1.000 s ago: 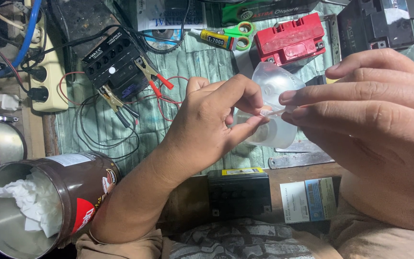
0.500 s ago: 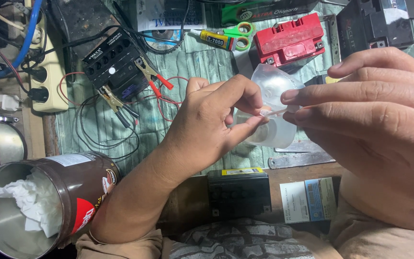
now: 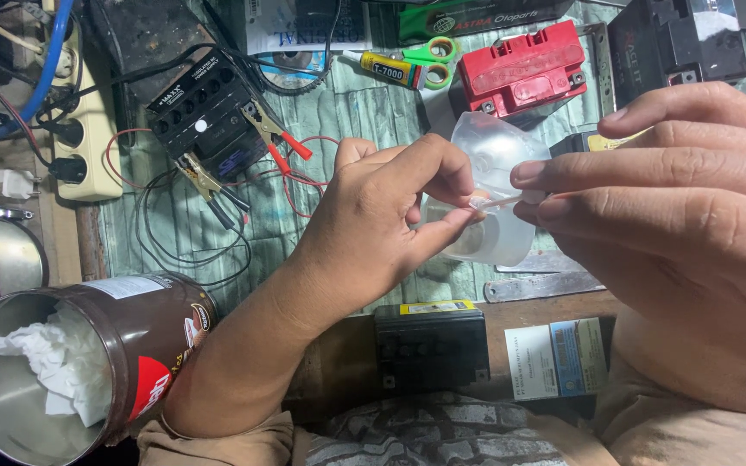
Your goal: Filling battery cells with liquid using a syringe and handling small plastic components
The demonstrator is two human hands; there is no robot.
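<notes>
My left hand [image 3: 382, 224] and my right hand [image 3: 684, 233] meet above the bench, both pinching a small thin white stick [image 3: 498, 202] between fingertips. Behind the fingers is a clear plastic container [image 3: 494, 185], partly hidden by both hands; I cannot tell which hand supports it. My right hand is close to the camera and fills the right side of the view.
A red battery [image 3: 524, 69] lies at the back, with a black battery [image 3: 205, 108] and red and black clip leads [image 3: 282, 138] at the left. A power strip [image 3: 79, 129] is at far left. A brown tin [image 3: 71, 371] with white tissue stands bottom left. Scissors and a glue tube [image 3: 407, 65] lie behind.
</notes>
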